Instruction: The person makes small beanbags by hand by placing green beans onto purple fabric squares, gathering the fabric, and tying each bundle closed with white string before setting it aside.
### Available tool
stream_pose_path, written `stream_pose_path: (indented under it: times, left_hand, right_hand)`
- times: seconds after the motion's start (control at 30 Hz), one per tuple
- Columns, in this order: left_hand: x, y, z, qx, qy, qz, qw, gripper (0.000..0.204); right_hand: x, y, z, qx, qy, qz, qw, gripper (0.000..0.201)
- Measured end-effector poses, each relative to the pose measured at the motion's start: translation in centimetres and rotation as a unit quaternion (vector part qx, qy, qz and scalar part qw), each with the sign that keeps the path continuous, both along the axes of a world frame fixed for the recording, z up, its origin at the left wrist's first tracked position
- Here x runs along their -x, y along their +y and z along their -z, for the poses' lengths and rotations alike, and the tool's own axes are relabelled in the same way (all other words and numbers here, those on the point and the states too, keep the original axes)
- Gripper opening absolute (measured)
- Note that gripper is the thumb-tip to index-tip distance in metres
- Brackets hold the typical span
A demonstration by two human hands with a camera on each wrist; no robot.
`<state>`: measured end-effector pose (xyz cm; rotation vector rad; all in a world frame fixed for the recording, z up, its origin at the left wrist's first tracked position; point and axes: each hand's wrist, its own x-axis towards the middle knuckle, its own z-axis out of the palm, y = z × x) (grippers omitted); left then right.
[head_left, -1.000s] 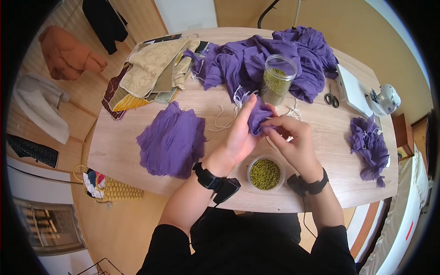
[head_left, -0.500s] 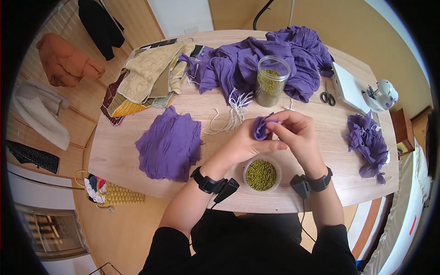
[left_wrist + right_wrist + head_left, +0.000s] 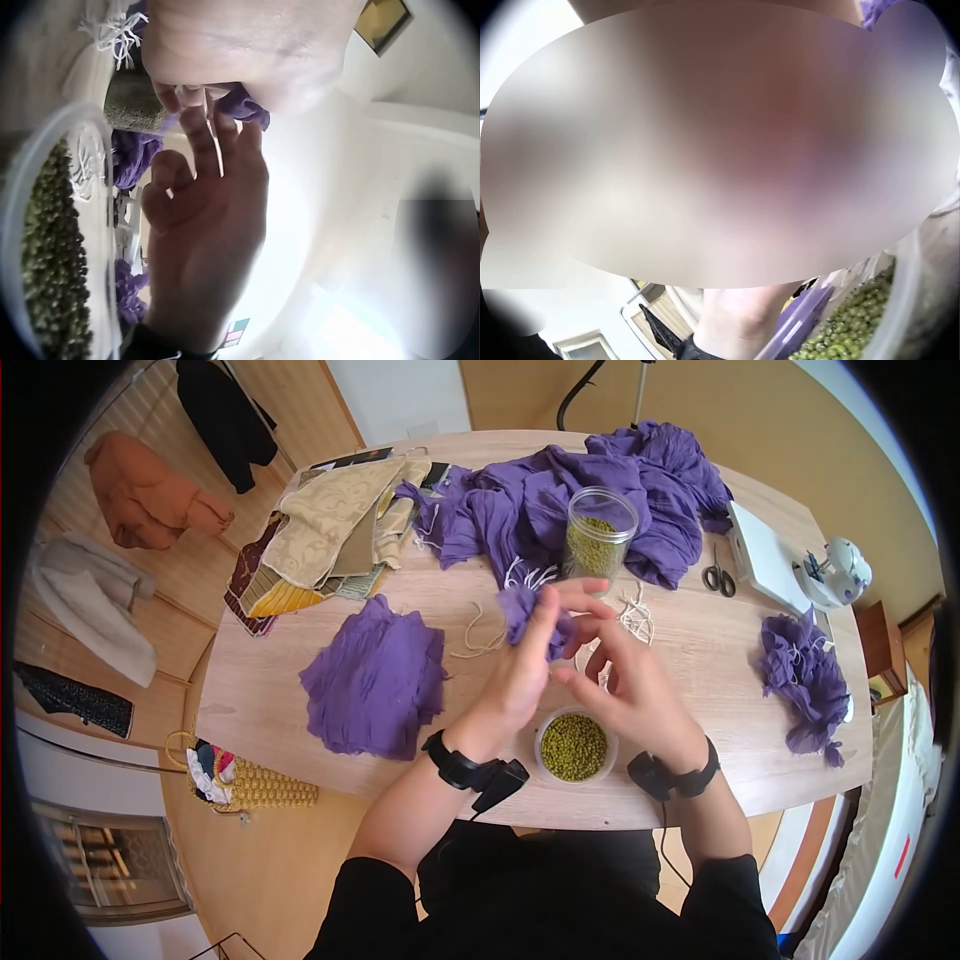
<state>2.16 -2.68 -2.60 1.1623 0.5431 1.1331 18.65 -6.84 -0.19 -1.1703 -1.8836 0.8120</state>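
My left hand [image 3: 520, 675] holds a gathered piece of purple cloth [image 3: 518, 610] above the table, its crumpled edge standing up past the thumb. Close on the right, my right hand [image 3: 632, 685] has its fingers spread and slightly bent, fingertips right at the cloth. From the left wrist, the purple cloth [image 3: 244, 107] peeks out between the two hands. Below them sits a round clear tub of green beans [image 3: 575, 747]. Blur covers most of the right wrist view, hiding the fingers there.
Flat purple cloth pieces [image 3: 375, 680] lie at left. Behind the hands are a clear jar [image 3: 598, 545] of beans, white strings [image 3: 637, 615] and a large purple cloth [image 3: 540, 480]. Scissors [image 3: 718, 575], a small sewing machine [image 3: 843, 572] and bunched purple fabric [image 3: 803, 680] are at right.
The purple cloth, earlier cupped with its opening pinched by the right fingers, has turned and now stands up past the left thumb. The right fingers have loosened and spread.
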Motion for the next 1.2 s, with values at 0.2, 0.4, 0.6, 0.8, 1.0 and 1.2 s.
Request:
stream_pose_path:
  times: [0.2, 0.4, 0.6, 0.8, 1.0, 1.2]
  left_hand:
    - [-1.2, -0.5, 1.0, -0.080, 0.043, -0.001, 0.996, 0.071]
    - [-1.5, -0.9, 1.2, -0.064, 0.021, 0.025, 0.997, 0.053]
    - [-1.4, -0.4, 1.6, -0.099, 0.038, -0.022, 0.994, 0.049]
    - [-1.3, -0.6, 1.7, 0.007, -0.007, 0.001, 1.000, 0.046]
    - [-1.0, -1.2, 0.6, 0.052, -0.022, 0.012, 0.998, 0.042]
    - [-1.0, -0.7, 0.9, 0.082, -0.057, 0.004, 0.995, 0.047]
  right_hand:
    - [0.2, -0.3, 1.3, -0.084, -0.068, 0.029, 0.994, 0.040]
    - [0.2, -0.1, 1.5, -0.082, -0.041, 0.047, 0.995, 0.034]
    - [-0.3, -0.1, 0.9, 0.019, -0.014, 0.004, 1.000, 0.023]
    - [-0.4, 0.2, 1.5, 0.230, 0.219, -0.062, 0.946, 0.019]
    - [-1.0, 0.7, 1.4, 0.324, 0.264, -0.114, 0.901, 0.017]
    - [-0.8, 0.7, 1.2, 0.335, 0.252, -0.137, 0.897, 0.021]
